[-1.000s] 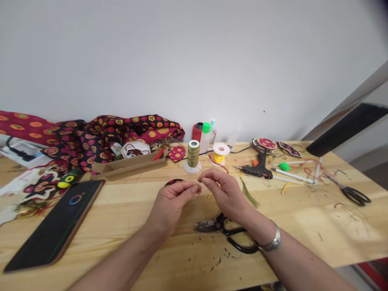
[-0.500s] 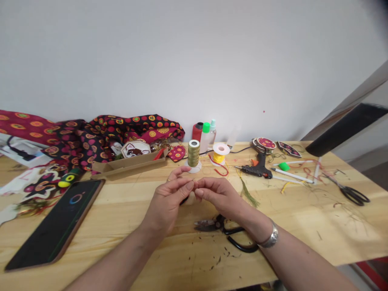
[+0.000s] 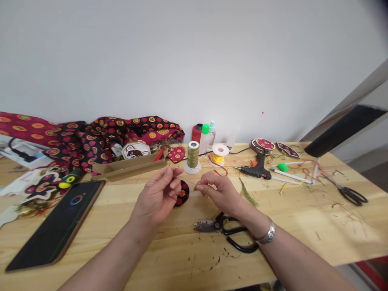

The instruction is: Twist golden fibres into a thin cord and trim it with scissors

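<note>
A thin thread [image 3: 188, 181] runs between my two hands above the table. My left hand [image 3: 159, 194] pinches it with thumb and forefinger, the other fingers curled loosely. Thumb and forefinger of my right hand [image 3: 216, 193] are pressed together on its other end; a needle there would be too fine to make out. Partly hidden behind my left fingers is a round black fabric piece [image 3: 183, 195] with red and yellow flowers. Below the right hand lie black-handled shears [image 3: 220, 224]. A cone of olive-gold thread [image 3: 193, 155] stands just beyond the hands.
A yellow cord spool [image 3: 219, 155], a glue gun [image 3: 256, 169] and a green tassel [image 3: 247, 193] lie right of centre. Scissors [image 3: 353, 195] rest far right. On the left are a phone [image 3: 57, 226], a cardboard box [image 3: 130, 166] and patterned cloth [image 3: 72, 139].
My hands, fingertips together before, have drawn apart with the thread stretched between them. More of the round fabric piece now shows beside my left hand.
</note>
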The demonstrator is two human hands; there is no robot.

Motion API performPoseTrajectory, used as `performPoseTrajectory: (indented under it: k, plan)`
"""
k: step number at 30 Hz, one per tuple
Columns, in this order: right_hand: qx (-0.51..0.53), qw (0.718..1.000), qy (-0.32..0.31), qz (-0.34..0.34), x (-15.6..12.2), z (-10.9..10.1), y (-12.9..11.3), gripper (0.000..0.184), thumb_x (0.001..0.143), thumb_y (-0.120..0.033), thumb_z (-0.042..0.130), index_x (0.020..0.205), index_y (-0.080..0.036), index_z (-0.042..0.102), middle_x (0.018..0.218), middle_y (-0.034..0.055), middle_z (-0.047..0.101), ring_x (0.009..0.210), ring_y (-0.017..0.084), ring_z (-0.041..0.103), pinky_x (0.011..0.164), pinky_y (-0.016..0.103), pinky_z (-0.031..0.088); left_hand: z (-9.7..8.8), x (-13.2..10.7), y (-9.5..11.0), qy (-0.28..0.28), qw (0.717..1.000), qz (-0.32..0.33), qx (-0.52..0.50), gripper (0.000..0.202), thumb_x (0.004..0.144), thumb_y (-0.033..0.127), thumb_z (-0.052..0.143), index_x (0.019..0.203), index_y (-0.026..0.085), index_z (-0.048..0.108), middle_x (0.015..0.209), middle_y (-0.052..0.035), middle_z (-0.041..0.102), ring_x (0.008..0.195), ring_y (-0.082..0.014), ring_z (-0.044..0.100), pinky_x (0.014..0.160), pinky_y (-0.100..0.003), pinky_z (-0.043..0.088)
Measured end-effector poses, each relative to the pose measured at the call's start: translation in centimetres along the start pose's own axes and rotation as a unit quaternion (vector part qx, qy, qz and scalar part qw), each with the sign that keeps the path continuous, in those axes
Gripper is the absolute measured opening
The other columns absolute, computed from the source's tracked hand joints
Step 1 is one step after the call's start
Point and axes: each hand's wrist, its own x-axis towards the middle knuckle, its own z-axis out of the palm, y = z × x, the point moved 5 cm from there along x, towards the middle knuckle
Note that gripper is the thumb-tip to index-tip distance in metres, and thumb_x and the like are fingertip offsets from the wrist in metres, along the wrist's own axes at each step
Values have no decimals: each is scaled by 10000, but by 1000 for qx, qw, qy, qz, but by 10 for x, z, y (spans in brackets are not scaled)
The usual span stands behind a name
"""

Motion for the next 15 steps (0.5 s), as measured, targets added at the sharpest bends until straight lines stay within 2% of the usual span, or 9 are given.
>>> performPoseTrajectory:
  k: [4,8,11,15]
  plan:
    - [-29,999,9,-20,1,-2,2,171,822,-212,582,666,-175,640,641,0,569,708,139,523,713,283,422,1,4,16,5,999,34,-13,74,767,72,629,708,116,641,637,9,578,462,-26,454,385,-95,368]
    - [-37,999,10,-32,4,-5,3,176,826,-193,583,657,-174,628,692,9,597,740,140,545,738,288,439,7,0,32,4,998,68,6,91,774,61,608,705,116,629,631,13,548,491,-35,461,414,-97,395]
    - [-67,997,7,-37,6,-7,3,154,825,-170,584,679,-168,635,727,16,606,758,139,557,747,283,450,16,-13,44,-4,996,82,36,106,759,82,634,661,118,613,628,15,531,502,-40,453,419,-101,403]
    - [-111,993,5,-36,10,-9,6,118,807,-144,607,697,-164,646,777,31,620,812,151,557,792,297,445,26,-43,57,-7,992,105,76,104,722,116,687,648,133,616,596,28,505,499,-48,427,407,-102,396]
